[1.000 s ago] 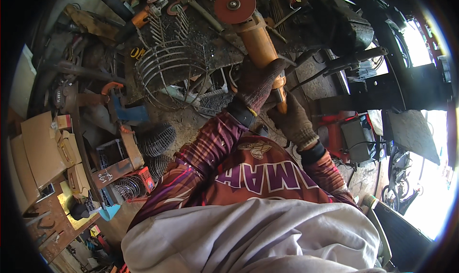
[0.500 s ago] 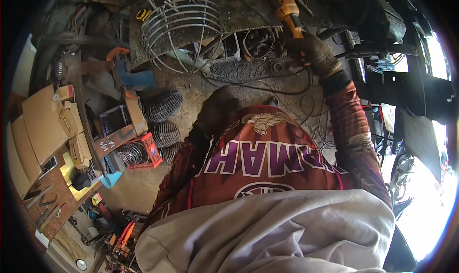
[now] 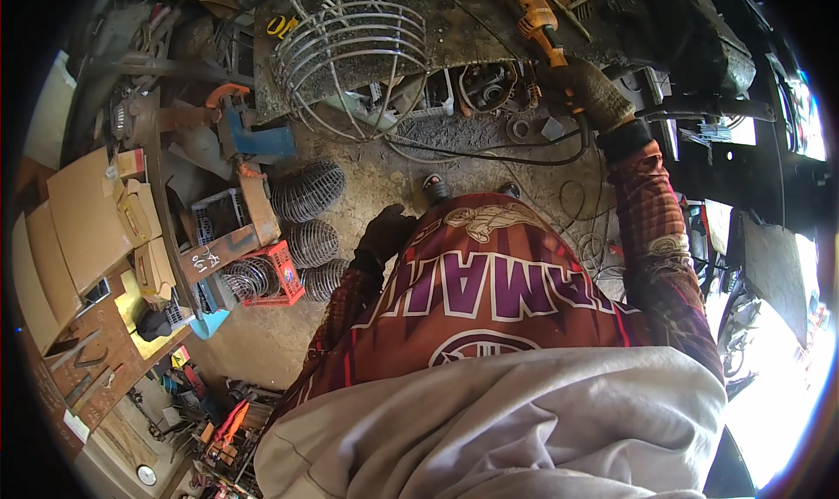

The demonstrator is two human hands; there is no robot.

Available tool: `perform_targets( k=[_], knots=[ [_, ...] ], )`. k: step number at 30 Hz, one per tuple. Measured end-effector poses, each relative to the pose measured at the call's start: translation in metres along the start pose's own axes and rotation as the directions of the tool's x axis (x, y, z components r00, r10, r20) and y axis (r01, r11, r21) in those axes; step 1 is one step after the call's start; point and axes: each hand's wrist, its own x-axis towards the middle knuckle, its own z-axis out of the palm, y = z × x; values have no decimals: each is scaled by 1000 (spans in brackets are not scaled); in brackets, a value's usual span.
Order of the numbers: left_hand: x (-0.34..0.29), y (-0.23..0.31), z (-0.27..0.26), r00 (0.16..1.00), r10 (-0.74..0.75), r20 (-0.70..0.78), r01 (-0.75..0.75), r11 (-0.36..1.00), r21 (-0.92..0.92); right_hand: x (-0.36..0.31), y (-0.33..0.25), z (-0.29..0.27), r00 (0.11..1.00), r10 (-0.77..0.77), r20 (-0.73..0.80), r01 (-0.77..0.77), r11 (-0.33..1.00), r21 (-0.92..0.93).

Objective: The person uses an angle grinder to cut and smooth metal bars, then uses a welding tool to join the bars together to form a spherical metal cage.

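My right hand [image 3: 594, 95], in a knitted work glove, is closed round the rear end of an orange corded power tool [image 3: 535, 17]. The tool's body reaches over the dark metal workbench [image 3: 454, 40]; its far end is cut off by the picture's top edge. My left hand [image 3: 389, 230], in a dark glove, hangs low beside my shirt and touches no tool that I can see. Its fingers are too dark to make out. Left of the power tool, a domed cage of welded wire rings [image 3: 354, 58] sits at the bench's front edge.
Several coiled wire cages [image 3: 308, 191] stand on the floor at left, beside a red crate [image 3: 284, 273]. A yellow tape measure [image 3: 281, 27] lies on the bench. Cables [image 3: 524, 160] trail across the floor. Cardboard boxes [image 3: 87, 224] fill the far left.
My left hand has dropped down and back toward my body. My right hand keeps hold of the power tool. The whole view has shifted slightly.
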Motion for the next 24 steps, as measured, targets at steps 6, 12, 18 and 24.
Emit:
perform_targets(
  k=[6,12,18,24],
  knots=[
    [-1,-27,-21,997,71,27,-75,956,282,-6,-11,8,994,80,-74,-80,997,-6],
    [20,-66,-32,999,18,30,-26,951,308,-5,-13,6,999,34,38,-29,992,-122],
    [49,-72,-49,992,92,82,-114,935,334,4,-21,28,988,-80,134,132,888,-440],
    [43,-58,-68,978,174,112,-202,919,339,5,-28,41,967,240,-87,-253,948,-195]
  ],
)
